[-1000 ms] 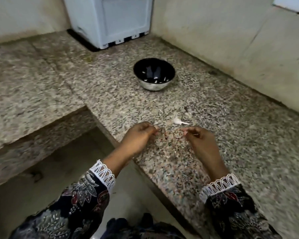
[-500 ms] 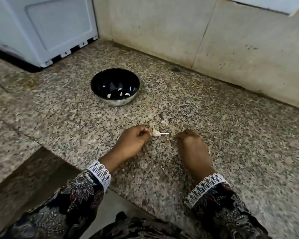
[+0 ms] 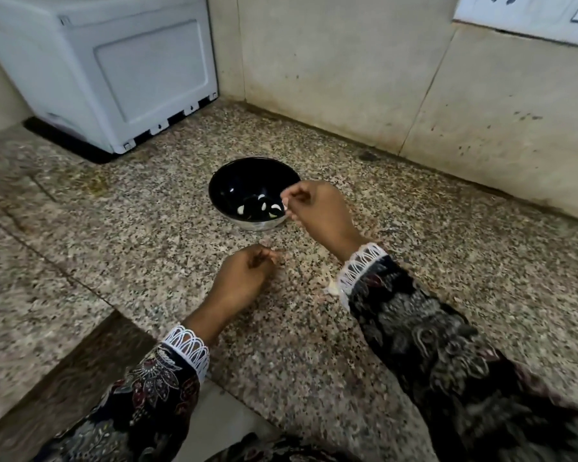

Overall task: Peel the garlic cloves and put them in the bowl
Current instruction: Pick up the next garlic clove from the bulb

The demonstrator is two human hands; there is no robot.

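Fingers [image 3: 289, 198] of the right hand [image 3: 317, 211] now pinch a pale clove [image 3: 284, 204] at the bowl [image 3: 224, 181] rim, carried up from the tabletop [image 3: 147, 228]; release looks imminent. The left hand [image 3: 244, 278] rests curled; whether it holds anything, I cannot tell.

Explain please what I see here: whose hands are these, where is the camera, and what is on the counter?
No machine here: a person works with bare hands, and the camera sits on their head, looking down. The right hand reaches over the rim of a dark bowl on the stone counter, pinching something small and white, probably a garlic clove. Several peeled cloves already lie inside the bowl. The left hand rests on the counter, fingers curled; whether it holds anything, I cannot tell. A white appliance stands behind.
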